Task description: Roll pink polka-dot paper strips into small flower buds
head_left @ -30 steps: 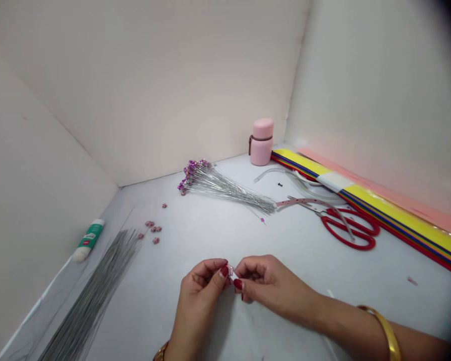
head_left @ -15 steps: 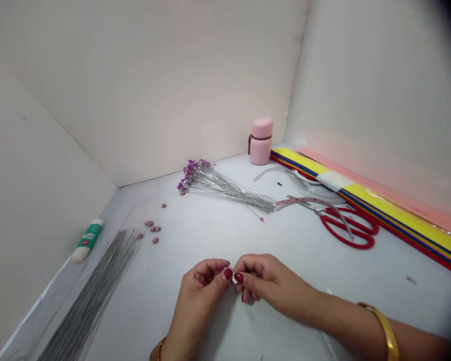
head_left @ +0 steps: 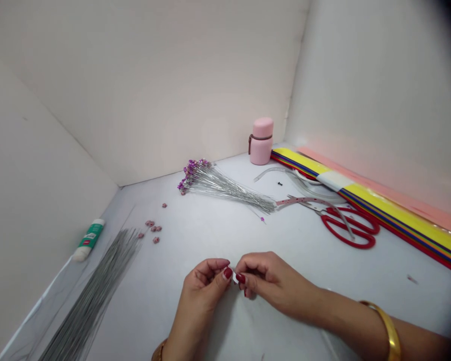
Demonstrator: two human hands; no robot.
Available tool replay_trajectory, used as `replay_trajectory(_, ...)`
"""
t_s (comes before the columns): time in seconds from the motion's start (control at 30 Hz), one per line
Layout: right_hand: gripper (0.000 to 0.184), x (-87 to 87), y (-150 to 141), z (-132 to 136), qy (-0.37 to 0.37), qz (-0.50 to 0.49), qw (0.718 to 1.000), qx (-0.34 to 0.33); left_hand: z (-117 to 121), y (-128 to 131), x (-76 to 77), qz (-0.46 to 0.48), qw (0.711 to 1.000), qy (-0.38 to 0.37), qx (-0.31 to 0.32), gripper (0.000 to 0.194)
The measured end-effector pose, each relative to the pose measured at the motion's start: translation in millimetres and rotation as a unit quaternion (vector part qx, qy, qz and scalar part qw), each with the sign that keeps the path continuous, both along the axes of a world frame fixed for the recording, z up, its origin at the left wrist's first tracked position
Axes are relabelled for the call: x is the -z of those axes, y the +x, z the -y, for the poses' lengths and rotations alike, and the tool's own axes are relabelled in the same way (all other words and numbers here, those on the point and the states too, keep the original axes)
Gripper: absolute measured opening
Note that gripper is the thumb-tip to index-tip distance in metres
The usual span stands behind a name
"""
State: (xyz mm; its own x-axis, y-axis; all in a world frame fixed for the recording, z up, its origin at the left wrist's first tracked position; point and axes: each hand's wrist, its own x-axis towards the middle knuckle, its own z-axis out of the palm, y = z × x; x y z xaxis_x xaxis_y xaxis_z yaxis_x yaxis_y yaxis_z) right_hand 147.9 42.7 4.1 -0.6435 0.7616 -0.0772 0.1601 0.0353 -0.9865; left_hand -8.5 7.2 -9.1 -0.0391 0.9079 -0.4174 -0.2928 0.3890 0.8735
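Right hand (head_left: 270,281) had shifted slightly up and outward from its position one second before, and the pink face then visible on the small piece (head_left: 235,276) was now hidden, leaving a sliver of white. The piece lay above the table (head_left: 195,225), between the two sets of fingertips. The left hand (head_left: 206,286) pinched it between thumb and forefinger; the right thumb and fingers were closed narrowly on its other end. With so little surface exposed, a slip of either thumb would probably have dropped it, and an uneven pull might have bent or torn it. The fingers themselves obstructed the view of its edges.

Beyond the hands were loose beads (head_left: 156,229), a gray wire bundle (head_left: 90,296) and a glue stick (head_left: 89,240). Farther back lay a purple-tipped bunch of silver wires (head_left: 229,185), near a pink bottle (head_left: 261,150). To the right, a pink strip (head_left: 304,200) curved over the red scissors (head_left: 361,233), an obstacle to lifting them; colored sheets (head_left: 383,208) lay behind.
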Motion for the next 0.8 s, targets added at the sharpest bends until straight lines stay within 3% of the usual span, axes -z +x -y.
replay_trajectory(0.13, 0.016, 1.2, 0.5, 1.0, -0.065, -0.049, 0.996, -0.020, 0.0, -0.8, -3.1, 0.008, 1.000, 0.009, 0.011, 0.013)
replay_trajectory(0.37, 0.005, 5.2, 0.3, 0.6, 0.034, 0.000, 0.998, 0.048, 0.4, 0.0, -5.3, -0.002, 1.000, 0.003, 0.012, 0.011)
replay_trajectory(0.8, 0.009, 9.5, -1.0, 1.0, -0.006, -0.018, 0.998, 0.067, 2.1, 3.7, -9.9, 0.015, 1.000, 0.012, 0.018, 0.012)
